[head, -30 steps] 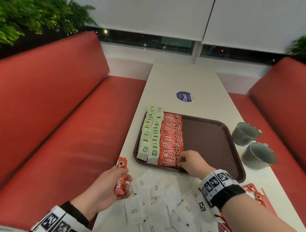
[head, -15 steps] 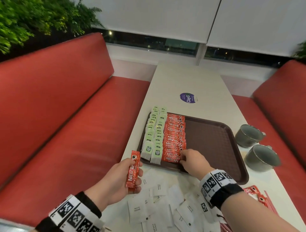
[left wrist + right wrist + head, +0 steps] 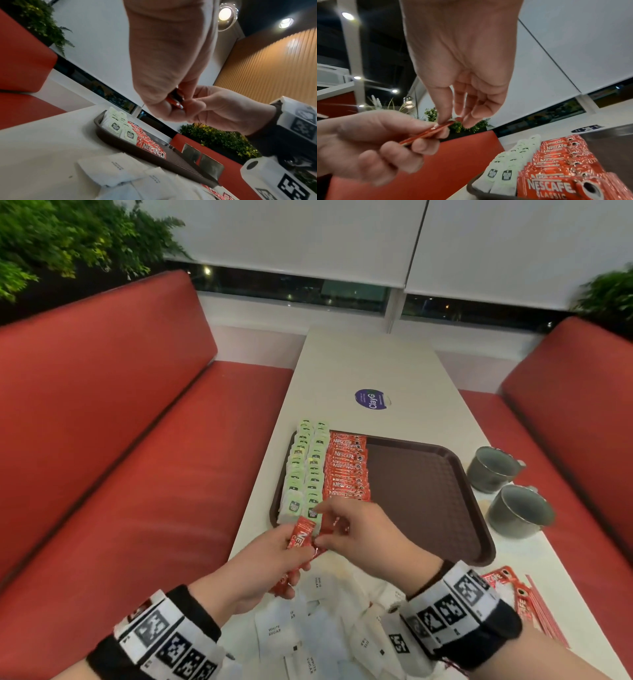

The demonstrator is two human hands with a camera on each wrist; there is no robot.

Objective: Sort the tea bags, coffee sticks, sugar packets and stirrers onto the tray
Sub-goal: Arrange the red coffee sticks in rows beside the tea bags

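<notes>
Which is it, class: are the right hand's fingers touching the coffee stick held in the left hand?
Touching: the right wrist view shows right fingers pinching the coffee stick's tip.

Sitting on the table (image 3: 394, 361): the tray (image 3: 428, 498), with two rows of tea bags (image 3: 305, 463) lying along its left side and a row of coffee sticks (image 3: 347, 470) lying just to their right. Standing right of the tray: two mugs (image 3: 507, 491). Lying nearer than the tray: sugar packets (image 3: 308, 628). Lying right of those: more sticks (image 3: 513, 594).
</notes>
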